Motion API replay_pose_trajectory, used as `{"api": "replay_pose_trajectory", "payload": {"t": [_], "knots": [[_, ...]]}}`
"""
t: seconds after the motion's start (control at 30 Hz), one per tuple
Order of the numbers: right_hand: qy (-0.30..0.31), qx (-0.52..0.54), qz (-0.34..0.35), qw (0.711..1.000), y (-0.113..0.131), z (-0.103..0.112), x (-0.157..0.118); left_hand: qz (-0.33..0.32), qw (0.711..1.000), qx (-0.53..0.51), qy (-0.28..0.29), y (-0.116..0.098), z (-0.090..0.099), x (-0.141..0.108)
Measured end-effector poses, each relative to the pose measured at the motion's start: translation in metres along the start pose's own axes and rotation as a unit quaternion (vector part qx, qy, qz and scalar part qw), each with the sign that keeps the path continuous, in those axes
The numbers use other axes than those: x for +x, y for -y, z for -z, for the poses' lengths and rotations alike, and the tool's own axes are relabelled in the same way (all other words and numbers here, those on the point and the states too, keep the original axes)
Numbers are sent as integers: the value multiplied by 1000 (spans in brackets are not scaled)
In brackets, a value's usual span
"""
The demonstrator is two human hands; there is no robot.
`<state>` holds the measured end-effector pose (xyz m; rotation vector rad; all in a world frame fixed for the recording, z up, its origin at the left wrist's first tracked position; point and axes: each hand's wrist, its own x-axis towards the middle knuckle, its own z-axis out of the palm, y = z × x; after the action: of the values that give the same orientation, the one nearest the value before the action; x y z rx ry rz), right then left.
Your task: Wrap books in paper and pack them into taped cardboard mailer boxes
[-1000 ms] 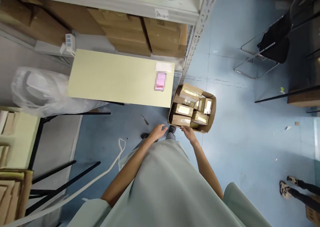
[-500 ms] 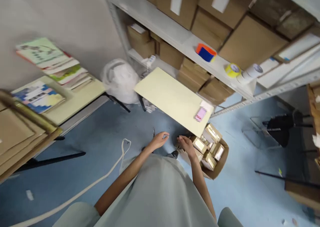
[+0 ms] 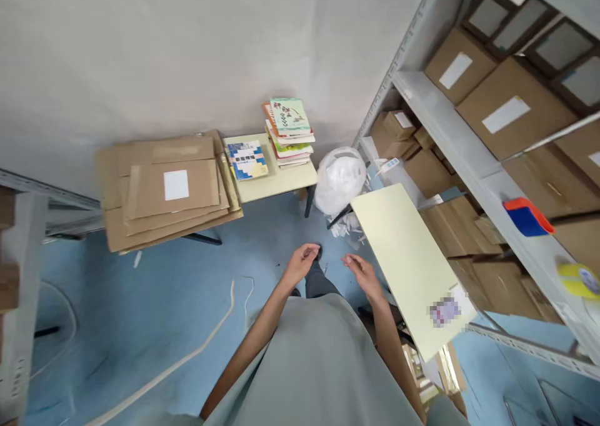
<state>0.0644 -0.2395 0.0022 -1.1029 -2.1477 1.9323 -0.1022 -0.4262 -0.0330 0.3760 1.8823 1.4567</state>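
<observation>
My left hand point(image 3: 301, 262) hangs in the air before my body, fingers loosely curved, with nothing in it. My right hand point(image 3: 364, 276) is held out at about the same height, also bare, thumb and fingers a little apart. Between them show the blue floor and my dark trouser leg. Nearest to my right hand is a pale yellow table point(image 3: 398, 238) with a blurred-out pink and purple item point(image 3: 445, 312) at its near end. Ahead, a second yellow table point(image 3: 285, 181) bears a stack of books point(image 3: 289, 126) and a blue and white book point(image 3: 248, 160).
Flattened cardboard boxes point(image 3: 175, 192) lie on the left of the far table. A white plastic bag point(image 3: 340, 179) stands between the tables. Metal shelving point(image 3: 473, 157) with cardboard boxes lines the right. A pale cable point(image 3: 182, 366) crosses the floor, and a carton of small boxes point(image 3: 445, 376) sits lower right.
My view has swung left, so the shelves and the nearer table have shifted right and the far table with books has come to the middle. Both hands stay bare and similarly posed.
</observation>
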Motion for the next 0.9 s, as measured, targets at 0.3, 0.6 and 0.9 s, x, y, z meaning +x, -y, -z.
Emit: {"api": "replay_pose_trajectory", "payload": {"t": [0.3, 0.6, 0.9], "knots": [[114, -17, 37, 993, 80, -65, 168, 35, 985, -49, -162, -31, 109, 89], [182, 1, 59, 982, 171, -103, 321, 69, 971, -15, -227, -88, 191, 200], [93, -51, 127, 986, 221, -125, 413, 73, 967, -11, -246, -104, 222, 264]]}}
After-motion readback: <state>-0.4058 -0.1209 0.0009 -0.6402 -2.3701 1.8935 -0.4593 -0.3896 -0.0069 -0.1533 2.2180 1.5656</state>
